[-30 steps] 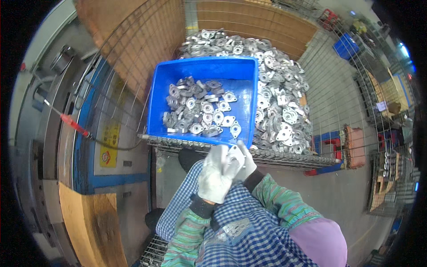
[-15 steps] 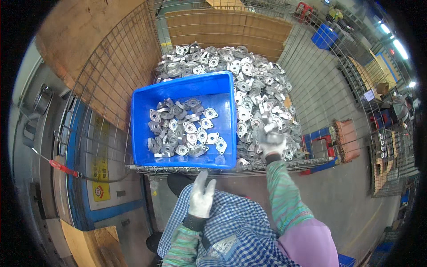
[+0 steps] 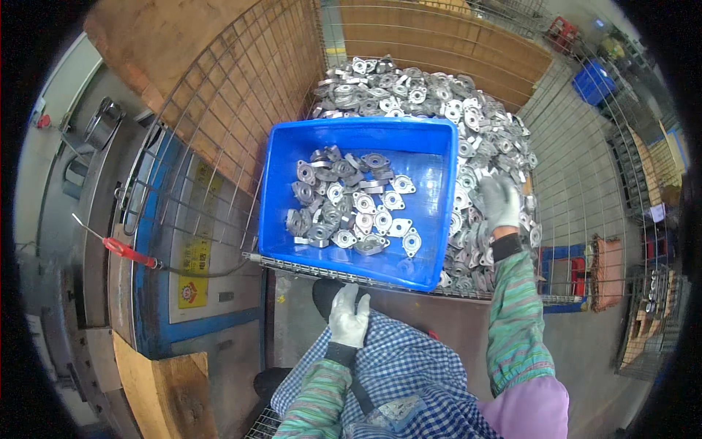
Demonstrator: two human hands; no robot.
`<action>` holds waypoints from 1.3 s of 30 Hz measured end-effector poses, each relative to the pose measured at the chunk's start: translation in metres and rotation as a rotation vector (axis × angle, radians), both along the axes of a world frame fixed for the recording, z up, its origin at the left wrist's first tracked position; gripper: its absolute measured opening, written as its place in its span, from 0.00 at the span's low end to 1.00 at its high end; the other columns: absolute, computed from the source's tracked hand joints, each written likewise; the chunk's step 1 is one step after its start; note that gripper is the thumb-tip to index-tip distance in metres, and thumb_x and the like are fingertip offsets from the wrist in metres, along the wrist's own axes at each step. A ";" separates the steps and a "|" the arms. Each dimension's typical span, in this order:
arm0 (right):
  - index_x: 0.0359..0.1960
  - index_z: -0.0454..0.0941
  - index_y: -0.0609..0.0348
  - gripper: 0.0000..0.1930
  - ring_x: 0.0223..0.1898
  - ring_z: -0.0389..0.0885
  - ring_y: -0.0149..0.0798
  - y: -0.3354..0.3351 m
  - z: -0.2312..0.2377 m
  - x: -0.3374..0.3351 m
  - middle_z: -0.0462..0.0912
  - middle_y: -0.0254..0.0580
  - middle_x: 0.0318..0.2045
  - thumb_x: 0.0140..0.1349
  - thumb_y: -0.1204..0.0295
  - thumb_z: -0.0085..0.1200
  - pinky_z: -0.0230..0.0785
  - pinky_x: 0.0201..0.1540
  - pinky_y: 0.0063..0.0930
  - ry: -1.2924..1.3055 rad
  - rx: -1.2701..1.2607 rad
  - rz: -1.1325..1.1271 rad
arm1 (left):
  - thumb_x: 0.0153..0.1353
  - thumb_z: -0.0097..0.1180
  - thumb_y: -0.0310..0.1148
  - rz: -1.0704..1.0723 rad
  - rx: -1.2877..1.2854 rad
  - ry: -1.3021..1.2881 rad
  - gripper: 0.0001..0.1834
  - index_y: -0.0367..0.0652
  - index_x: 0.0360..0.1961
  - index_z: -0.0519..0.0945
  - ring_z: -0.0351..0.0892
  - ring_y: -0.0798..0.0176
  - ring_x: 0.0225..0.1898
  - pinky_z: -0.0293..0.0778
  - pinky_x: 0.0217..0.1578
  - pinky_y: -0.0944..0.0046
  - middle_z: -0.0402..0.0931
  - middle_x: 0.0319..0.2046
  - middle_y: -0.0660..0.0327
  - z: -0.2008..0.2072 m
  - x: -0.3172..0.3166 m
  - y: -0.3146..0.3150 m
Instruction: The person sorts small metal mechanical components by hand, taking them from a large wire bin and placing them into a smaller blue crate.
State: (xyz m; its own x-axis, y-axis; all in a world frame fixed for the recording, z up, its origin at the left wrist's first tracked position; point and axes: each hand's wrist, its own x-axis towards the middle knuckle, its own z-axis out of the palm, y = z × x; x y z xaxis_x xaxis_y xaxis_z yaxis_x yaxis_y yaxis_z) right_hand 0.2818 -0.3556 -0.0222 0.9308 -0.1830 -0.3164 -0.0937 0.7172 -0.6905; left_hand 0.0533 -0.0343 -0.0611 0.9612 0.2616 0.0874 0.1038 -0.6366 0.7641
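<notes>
A blue plastic bin [image 3: 351, 130] rests tilted on the near edge of the wire cage. Inside it lie loose silver metal flange castings [image 3: 365, 203], each with a round central hole and two pointed ears. More of the same castings form a heap [image 3: 415, 94] behind and right of the bin. My right hand [image 3: 502, 205], in a white glove with greyed fingers, is over the right part of this heap; its fingers look apart, with no casting plainly in them. My left hand [image 3: 349, 317], also gloved, hovers below the bin's near side, open and holding nothing.
Wire mesh walls [image 3: 219, 95] enclose the heap, with brown board [image 3: 446, 51] behind it. At left stands a machine cabinet with a yellow label [image 3: 196, 256] and a red-handled air gun [image 3: 130, 251]. A cardboard piece [image 3: 164, 391] stands at lower left.
The view has turned, so the bin and heap sit further right in it. My right hand has moved slightly farther over the heap. My left hand stays open below the bin.
</notes>
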 end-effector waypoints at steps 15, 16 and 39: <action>0.48 0.70 0.54 0.30 0.55 0.62 0.54 0.216 -0.183 0.087 0.64 0.52 0.53 0.36 0.69 0.60 0.60 0.53 0.49 -0.336 -2.190 0.416 | 0.49 0.58 0.31 -0.030 0.238 0.073 0.20 0.40 0.46 0.74 0.63 0.42 0.56 0.57 0.55 0.36 0.68 0.50 0.48 -0.026 0.026 0.013; 0.48 0.70 0.54 0.30 0.55 0.62 0.54 0.217 -0.192 0.098 0.64 0.52 0.53 0.36 0.69 0.60 0.60 0.53 0.49 -0.330 -2.190 0.424 | 0.49 0.58 0.31 -0.041 0.226 0.129 0.19 0.39 0.43 0.75 0.64 0.42 0.56 0.58 0.54 0.35 0.69 0.49 0.49 -0.023 0.032 0.015; 0.40 0.73 0.55 0.18 0.33 0.80 0.44 0.236 -0.108 -0.022 0.79 0.49 0.28 0.50 0.59 0.53 0.72 0.35 0.31 -0.080 -1.163 0.862 | 0.56 0.55 0.28 0.313 -0.727 0.127 0.31 0.37 0.60 0.61 0.61 0.54 0.60 0.59 0.58 0.52 0.61 0.58 0.50 -0.023 0.039 0.015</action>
State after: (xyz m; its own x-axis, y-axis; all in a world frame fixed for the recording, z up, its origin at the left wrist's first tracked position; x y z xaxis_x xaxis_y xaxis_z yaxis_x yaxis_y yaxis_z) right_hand 0.2599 -0.1201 -0.1301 0.8898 0.3200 -0.3253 -0.1327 -0.5005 -0.8555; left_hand 0.0923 -0.0195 -0.0846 0.8248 0.4705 -0.3136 0.3089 0.0896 0.9469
